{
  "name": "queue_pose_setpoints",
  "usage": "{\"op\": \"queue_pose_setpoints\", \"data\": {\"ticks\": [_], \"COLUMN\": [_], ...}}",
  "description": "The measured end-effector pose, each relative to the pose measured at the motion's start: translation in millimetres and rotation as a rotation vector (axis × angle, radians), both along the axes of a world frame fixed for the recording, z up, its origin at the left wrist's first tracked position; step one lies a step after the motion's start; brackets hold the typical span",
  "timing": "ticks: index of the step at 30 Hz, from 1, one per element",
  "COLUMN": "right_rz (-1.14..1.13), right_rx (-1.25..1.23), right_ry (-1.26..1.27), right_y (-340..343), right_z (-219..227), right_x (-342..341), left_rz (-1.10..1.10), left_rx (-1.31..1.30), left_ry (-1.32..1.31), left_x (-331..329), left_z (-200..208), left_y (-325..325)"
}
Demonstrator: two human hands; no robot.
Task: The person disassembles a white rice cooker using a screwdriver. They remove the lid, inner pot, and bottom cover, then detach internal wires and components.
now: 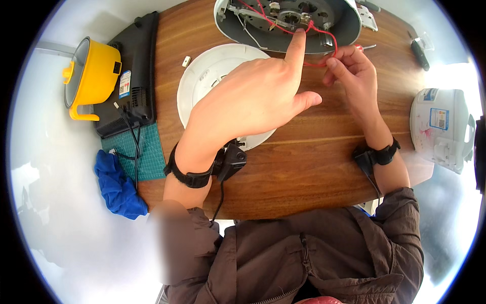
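An opened appliance housing (287,43), pale and oval, lies at the far edge of the desk, its metal inside and wiring exposed. My left hand (248,93) reaches over to it, index finger stretched out to the red wire (329,35) at the housing's near side. Its thumb points right, apart from anything; the other fingers are hidden beneath the hand. My right hand (354,71) is beside the housing's right end, thumb and fingers pinching the red wire's loop. A round white cover (190,81) with slots lies under my left hand and forearm, partly hidden.
A small white part (186,61) lies left of the cover. Further left are a yellow pot (96,71), a black appliance (144,66), a green cutting mat (154,152) and a blue cloth (119,187). A white rice cooker (438,129) stands right, a screwdriver (369,47) nearer the housing.
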State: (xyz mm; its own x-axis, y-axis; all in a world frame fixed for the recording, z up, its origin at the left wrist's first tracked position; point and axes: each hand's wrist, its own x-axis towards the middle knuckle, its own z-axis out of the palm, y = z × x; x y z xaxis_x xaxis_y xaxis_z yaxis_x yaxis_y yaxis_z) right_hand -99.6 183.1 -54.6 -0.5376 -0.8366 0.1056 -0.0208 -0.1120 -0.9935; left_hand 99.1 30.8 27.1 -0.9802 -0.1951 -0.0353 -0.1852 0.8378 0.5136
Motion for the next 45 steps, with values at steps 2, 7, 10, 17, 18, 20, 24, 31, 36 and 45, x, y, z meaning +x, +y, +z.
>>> {"op": "queue_pose_setpoints", "data": {"ticks": [2,7,10,17,18,20,24,31,36,45], "right_rz": [-0.008,-0.005,-0.005,-0.019,-0.014,0.001,0.012,0.045,0.099,0.111], "right_rx": [0.004,0.026,0.013,-0.041,-0.046,-0.079,-0.087,-0.125,-0.143,-0.106], "right_ry": [0.022,0.010,-0.007,-0.092,-0.110,-0.146,-0.191,-0.324,-0.437,-0.492], "right_y": [0.1,0.7,0.7,2.3,2.8,4.1,5.5,5.9,8.0,2.9], "right_z": [1.0,1.7,0.5,0.4,0.8,1.6,2.6,6.9,13.6,21.8], "right_x": [0.3,-0.3,-0.7,-4.0,-4.5,-5.2,-4.6,4.7,14.6,29.7], "left_rz": [0.011,-0.020,-0.024,0.040,0.052,0.073,0.117,0.066,0.134,0.152], "left_rx": [-0.037,-0.032,-0.047,-0.160,-0.177,-0.211,-0.091,-0.006,0.063,0.093], "left_ry": [-0.005,0.041,0.036,0.062,0.072,0.095,0.119,0.091,0.249,0.228], "left_x": [-1.7,-2.5,-0.4,13.2,16.6,23.4,28.0,17.5,4.7,1.5], "left_z": [-3.2,-4.6,-2.1,11.9,14.6,19.5,21.7,13.9,8.4,7.3], "left_y": [0.2,-3.3,-3.4,-2.6,-4.4,-9.7,-21.5,-25.8,-18.4,-22.2]}}
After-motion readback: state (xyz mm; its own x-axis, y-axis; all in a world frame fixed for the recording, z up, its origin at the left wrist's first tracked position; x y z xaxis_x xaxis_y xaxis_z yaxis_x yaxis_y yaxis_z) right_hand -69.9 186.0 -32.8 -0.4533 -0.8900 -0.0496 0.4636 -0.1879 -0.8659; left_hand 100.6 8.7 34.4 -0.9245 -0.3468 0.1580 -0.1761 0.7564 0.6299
